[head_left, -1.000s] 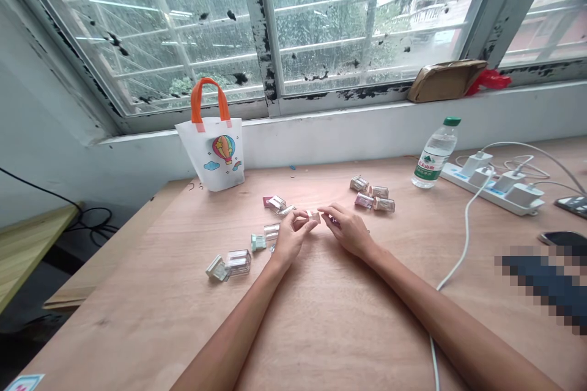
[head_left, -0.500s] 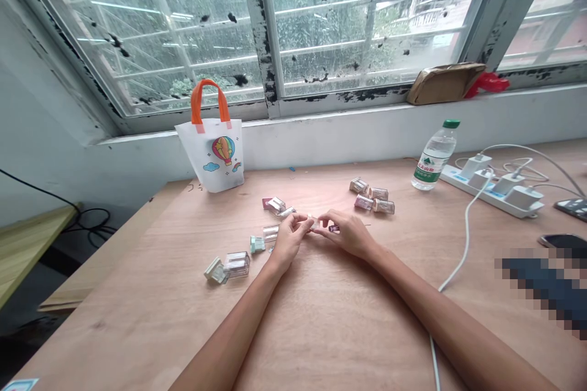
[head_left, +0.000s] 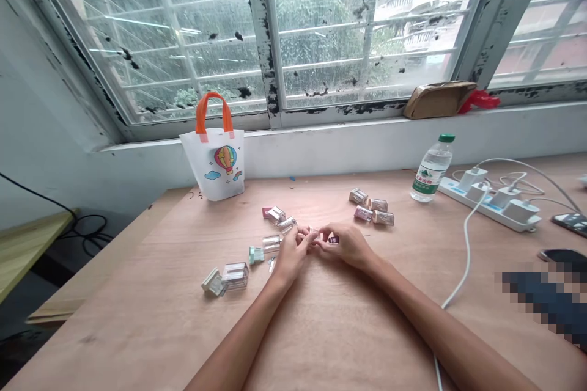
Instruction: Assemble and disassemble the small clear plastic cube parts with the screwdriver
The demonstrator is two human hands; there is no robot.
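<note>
In the middle of the table my left hand [head_left: 293,249] pinches a small clear and pale piece [head_left: 312,233], mostly hidden by the fingers. My right hand [head_left: 346,245] meets it from the other side, its thumb and fingertips closed on the same piece. A dark purple part [head_left: 333,239] shows at the right fingers; whether it is held or lies there I cannot tell. Beside the left hand are a clear plastic case [head_left: 271,244], a mint-green cap [head_left: 256,255] and a small metal piece [head_left: 272,264]. A larger clear case [head_left: 235,276] lies by a grey-green lid [head_left: 213,282].
Several small clear cases with pinkish and beige ends [head_left: 364,214] lie to the right, others [head_left: 276,215] behind the left hand. A white bag [head_left: 213,165] with orange handles, a water bottle [head_left: 431,171], a power strip [head_left: 490,198] and a white cable [head_left: 466,256] surround the work area.
The view has tilted up slightly, so the table things sit lower. My hands stay together on the small piece, with the right fingers more curled around it.
</note>
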